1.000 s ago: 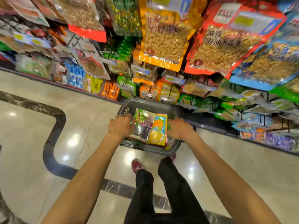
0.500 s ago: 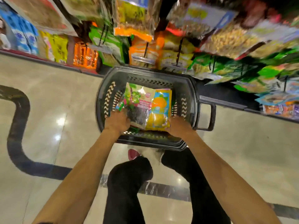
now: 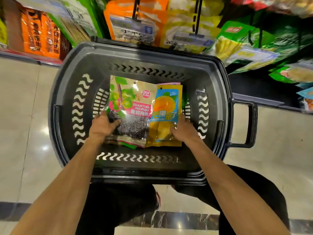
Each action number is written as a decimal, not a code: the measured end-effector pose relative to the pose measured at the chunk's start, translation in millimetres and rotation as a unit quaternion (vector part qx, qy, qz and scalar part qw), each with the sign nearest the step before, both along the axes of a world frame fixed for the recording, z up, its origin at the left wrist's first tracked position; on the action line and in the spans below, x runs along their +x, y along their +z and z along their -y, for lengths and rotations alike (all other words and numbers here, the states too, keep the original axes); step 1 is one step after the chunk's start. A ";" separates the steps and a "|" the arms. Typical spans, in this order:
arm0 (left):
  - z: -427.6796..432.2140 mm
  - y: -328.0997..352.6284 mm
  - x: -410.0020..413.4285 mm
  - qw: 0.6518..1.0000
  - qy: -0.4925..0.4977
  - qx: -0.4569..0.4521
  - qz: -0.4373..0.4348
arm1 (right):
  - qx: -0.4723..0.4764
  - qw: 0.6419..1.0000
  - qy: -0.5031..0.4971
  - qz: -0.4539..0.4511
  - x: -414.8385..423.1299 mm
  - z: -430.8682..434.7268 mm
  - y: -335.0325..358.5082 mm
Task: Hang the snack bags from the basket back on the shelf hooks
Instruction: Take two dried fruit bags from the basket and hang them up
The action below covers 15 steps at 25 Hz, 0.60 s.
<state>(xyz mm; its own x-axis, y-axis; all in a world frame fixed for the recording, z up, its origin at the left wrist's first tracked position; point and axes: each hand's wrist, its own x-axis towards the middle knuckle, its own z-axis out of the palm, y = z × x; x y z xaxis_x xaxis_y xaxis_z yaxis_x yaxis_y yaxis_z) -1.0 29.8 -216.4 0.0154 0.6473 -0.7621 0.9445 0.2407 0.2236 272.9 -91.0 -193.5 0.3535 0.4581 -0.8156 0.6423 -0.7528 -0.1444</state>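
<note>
1. We see both hands down inside the dark basket [image 3: 67, 92], which fills the middle of the view.
2. Our left hand [image 3: 103, 126] lies on the lower left corner of the plum bag [image 3: 133, 106], thumb on top over its clear window; the fingers go under the edge, so we cannot tell how firmly it grips.
3. Our right hand [image 3: 183, 129] rests at the lower right edge of the mango bag [image 3: 166, 114], fingers curled along the side; whether they close around it is hidden.
4. The two bags lie flat between our hands, side by side, the plum bag overlapping the left edge of the mango one.
5. More packets lie beneath: a green corner [image 3: 130, 146] peeks out below the plum bag and a pink edge beyond the top of the mango bag, but what they are is covered.
6. Beyond our hands, the shelf bags [image 3: 133, 22] hang on dark hooks [image 3: 198, 16]; they are blurred and cut off by the top of the frame, print unreadable.
7. Below our forearms, dark trousers [image 3: 118, 204] and a sliver of red shoe [image 3: 158, 199] show, mostly hidden by the basket.
</note>
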 end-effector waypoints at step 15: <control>18.9 36.1 -11.1 0.973 0.160 -0.026 0.164 | 0.143 0.935 -0.300 -0.127 -22.0 18.9 21.3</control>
